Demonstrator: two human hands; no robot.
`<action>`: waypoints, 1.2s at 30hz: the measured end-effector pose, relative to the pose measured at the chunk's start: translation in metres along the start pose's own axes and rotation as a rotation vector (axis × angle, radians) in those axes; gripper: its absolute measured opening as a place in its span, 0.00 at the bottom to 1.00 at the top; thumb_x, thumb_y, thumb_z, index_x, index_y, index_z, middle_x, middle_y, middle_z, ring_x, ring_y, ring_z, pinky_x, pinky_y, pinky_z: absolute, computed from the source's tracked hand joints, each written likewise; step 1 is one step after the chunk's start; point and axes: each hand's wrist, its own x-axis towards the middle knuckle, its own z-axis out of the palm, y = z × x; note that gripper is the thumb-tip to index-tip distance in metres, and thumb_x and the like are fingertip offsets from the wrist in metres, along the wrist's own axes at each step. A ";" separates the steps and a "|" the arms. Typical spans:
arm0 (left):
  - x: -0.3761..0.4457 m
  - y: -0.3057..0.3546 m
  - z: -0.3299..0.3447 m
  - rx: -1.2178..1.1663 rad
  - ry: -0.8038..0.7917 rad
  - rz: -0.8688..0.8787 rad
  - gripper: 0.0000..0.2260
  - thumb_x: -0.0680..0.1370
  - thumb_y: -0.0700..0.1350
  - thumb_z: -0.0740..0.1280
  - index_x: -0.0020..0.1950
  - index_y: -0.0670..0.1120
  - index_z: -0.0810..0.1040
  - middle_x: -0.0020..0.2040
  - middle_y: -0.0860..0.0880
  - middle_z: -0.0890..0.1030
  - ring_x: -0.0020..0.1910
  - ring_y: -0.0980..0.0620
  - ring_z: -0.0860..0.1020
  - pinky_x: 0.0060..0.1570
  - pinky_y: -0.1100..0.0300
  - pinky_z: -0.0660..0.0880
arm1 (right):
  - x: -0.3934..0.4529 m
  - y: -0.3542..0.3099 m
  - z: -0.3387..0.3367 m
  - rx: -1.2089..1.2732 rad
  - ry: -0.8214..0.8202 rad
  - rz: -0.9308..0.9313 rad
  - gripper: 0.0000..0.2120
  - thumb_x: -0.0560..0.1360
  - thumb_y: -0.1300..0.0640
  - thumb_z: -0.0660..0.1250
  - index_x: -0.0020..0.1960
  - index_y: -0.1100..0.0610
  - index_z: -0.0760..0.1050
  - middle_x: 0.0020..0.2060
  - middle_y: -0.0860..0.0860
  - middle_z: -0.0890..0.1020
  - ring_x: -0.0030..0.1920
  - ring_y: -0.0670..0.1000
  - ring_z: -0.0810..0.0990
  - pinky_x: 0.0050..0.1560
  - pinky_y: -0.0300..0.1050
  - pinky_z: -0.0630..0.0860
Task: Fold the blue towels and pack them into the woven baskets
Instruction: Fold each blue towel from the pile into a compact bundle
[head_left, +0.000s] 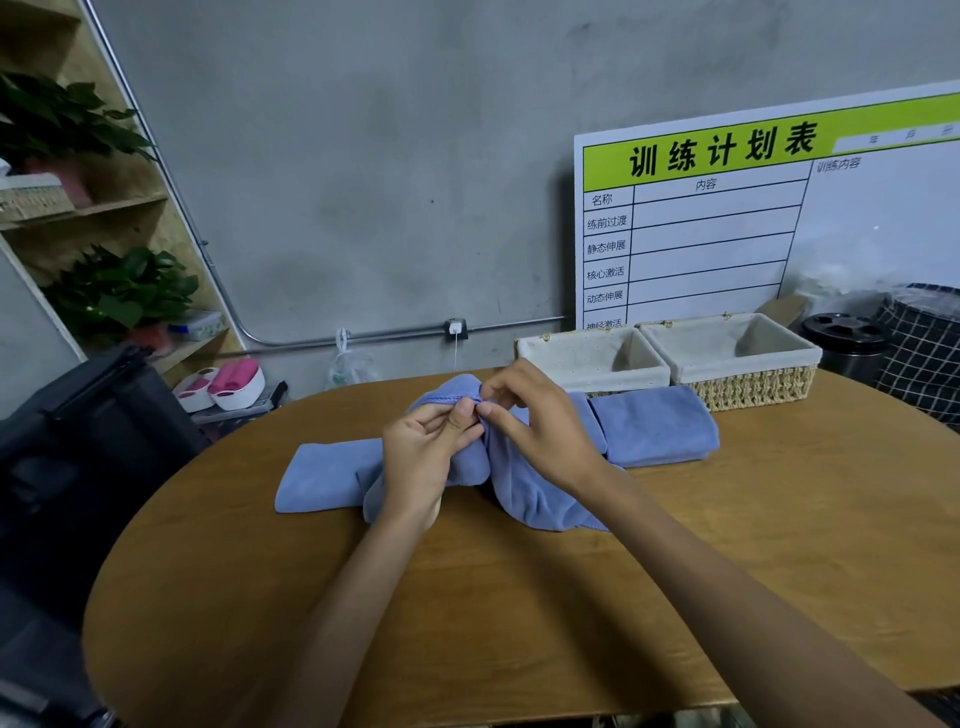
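on the bench, going from left to right, a flat blue towel lies with its long axis running across the bench, its right end tucked under the cloth being worked. next comes the left hand, fingers curled, its grip pinching the stitched edge of the held towel up off the surface. the right hand meets it almost fingertip to fingertip, its grip a narrow pinch on the same hem, so both hands hold one short stretch of edge while the rest of the cloth hangs down in a loose bunch onto the bench below and toward the person.

right of the hands a folded towel sits squared off, just in front of the left basket, and the right basket stands touching or nearly touching its neighbour (both lined, both showing no towel inside).

what the coming move seems to turn on: the hem runs left to right between the two grips, and the slack hangs below it, so the hands would likely need to part along that line to spread the edge. the baskets lie beyond and to the right, nearer the right hand.
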 end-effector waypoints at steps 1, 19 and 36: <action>-0.001 -0.002 0.000 -0.001 0.004 -0.012 0.12 0.73 0.45 0.71 0.50 0.37 0.83 0.47 0.40 0.86 0.50 0.46 0.85 0.50 0.61 0.81 | 0.000 0.001 0.000 0.001 -0.012 -0.009 0.00 0.79 0.55 0.68 0.50 0.51 0.77 0.46 0.44 0.76 0.45 0.48 0.78 0.47 0.50 0.77; 0.028 0.035 -0.038 0.957 -0.387 -0.068 0.08 0.80 0.54 0.69 0.51 0.51 0.83 0.45 0.53 0.84 0.42 0.60 0.81 0.44 0.62 0.77 | 0.018 -0.008 -0.011 0.061 -0.149 0.259 0.08 0.84 0.59 0.57 0.49 0.62 0.70 0.40 0.50 0.76 0.37 0.39 0.72 0.40 0.33 0.68; 0.053 0.052 -0.014 0.873 -0.196 0.338 0.08 0.83 0.38 0.61 0.51 0.48 0.78 0.44 0.53 0.80 0.44 0.62 0.77 0.45 0.68 0.70 | 0.030 -0.005 -0.073 -0.439 -0.436 0.126 0.10 0.79 0.52 0.67 0.45 0.53 0.68 0.38 0.48 0.73 0.45 0.57 0.75 0.41 0.52 0.69</action>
